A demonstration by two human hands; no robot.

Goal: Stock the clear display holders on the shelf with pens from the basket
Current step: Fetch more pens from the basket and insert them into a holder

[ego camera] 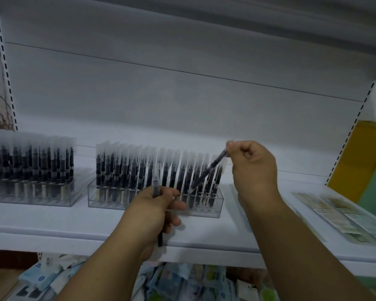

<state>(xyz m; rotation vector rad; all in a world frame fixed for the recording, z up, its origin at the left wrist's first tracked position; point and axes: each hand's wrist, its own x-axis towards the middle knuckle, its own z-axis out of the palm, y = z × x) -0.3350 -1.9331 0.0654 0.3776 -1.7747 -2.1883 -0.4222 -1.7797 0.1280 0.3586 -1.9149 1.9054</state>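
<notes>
Nearest me, below the shelf edge: jumble of pale blue and green plastic-wrapped stationery packets, blurred, labels unreadable.

L hand, low centre, w/ forearm coming up from bottom edge. Grip: fingers curled round a black pen with frosted clear cap, held roughly upright, cap up, its black tail poking out below the palm. Hand sits in front of the near wall of the middle holder.

White flat shelf carries everything else.

R hand, higher & right of L. Grip: thumb & fingers pinch the top end of a second black slim pen, tilted, its lower end down-left at the front-right rows of the middle holder. Can't tell whether the tip is in a slot or just touching.

Middle clear acrylic display holder: rows of upright black pens w/ frosted caps, packed from L to R.

Left clear acrylic display holder: same sort, also full of upright capped pens, partly cut by frame edge. Small gap between the two holders.

Far R on shelf: flat clear-sleeved printed cards, lying side by side, print too blurred to read.

Behind: grey-white back panel w/ slotted uprights at both sides. Basket not in my view.
</notes>
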